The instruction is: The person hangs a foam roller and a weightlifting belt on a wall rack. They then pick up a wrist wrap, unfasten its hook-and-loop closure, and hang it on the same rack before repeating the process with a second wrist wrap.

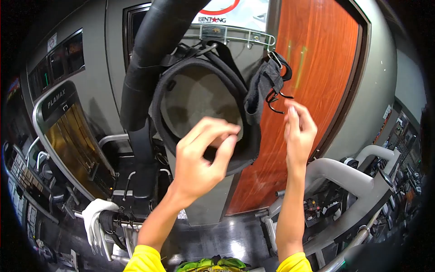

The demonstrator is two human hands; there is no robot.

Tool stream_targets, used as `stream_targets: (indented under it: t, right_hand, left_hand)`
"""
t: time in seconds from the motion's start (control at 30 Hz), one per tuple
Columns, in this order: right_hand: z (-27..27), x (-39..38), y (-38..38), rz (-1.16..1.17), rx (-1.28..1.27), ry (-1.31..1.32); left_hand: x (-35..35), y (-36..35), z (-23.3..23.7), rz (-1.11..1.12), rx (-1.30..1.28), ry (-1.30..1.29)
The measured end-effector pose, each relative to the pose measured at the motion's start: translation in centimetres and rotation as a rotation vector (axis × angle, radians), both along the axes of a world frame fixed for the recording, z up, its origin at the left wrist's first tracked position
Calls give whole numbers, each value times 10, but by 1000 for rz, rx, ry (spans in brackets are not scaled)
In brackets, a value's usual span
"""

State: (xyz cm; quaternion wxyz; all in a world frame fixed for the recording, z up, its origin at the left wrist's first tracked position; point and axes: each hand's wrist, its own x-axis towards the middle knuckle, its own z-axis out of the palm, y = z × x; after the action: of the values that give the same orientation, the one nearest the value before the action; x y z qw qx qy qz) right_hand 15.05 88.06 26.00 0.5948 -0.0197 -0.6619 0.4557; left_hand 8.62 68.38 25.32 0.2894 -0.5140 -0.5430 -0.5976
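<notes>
My left hand (201, 156) is raised in front of a black padded belt (158, 109). Its fingers curl toward the thumb in a loose pinch; I cannot make out anything at the tips. The belt hangs in a wide loop from a metal wire rack (240, 31) on the wall. To the right, my right hand (300, 131) is up with fingers drawn together beside the thumb, and any small thing there is hidden. Just above its fingertips are black metal hooks (274, 102). These hang below a dark fabric strap (265, 81) on the rack's right end.
A black padded roller (152, 59) slants down at upper left. A reddish wooden door (312, 68) stands behind my right hand. Weight machines flank me, with a grey machine frame (349, 181) at right and a PLAMAX machine (68, 131) at left. A white cloth (95, 222) drapes at lower left.
</notes>
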Motion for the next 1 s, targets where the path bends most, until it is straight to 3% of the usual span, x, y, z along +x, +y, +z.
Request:
stream_targets:
  t: [0.07, 0.2, 0.27, 0.47, 0.7, 0.93, 1.0]
  right_hand:
    - [-21, 11, -33, 203, -217, -34]
    - [-76, 11, -82, 479, -423, -7]
    - [-102, 8, -107, 537, -477, -51]
    - [-181, -12, -168, 763, -565, -273]
    - [-260, -41, -230, 851, -584, -612]
    - [-321, -77, -292, 958, -430, -866]
    - [-333, -84, -307, 904, -268, -885]
  left_hand:
    - [-2, -32, -36, -152, -72, -344]
    - [6, -81, -103, -357, 131, -765]
    - [16, -103, -133, -339, 166, -805]
    - [35, -163, -214, -123, 294, -1057]
    - [62, -239, -297, 117, 458, -1350]
    - [54, -288, -343, 274, 362, -1450]
    - [42, -298, -349, 333, 257, -1434]
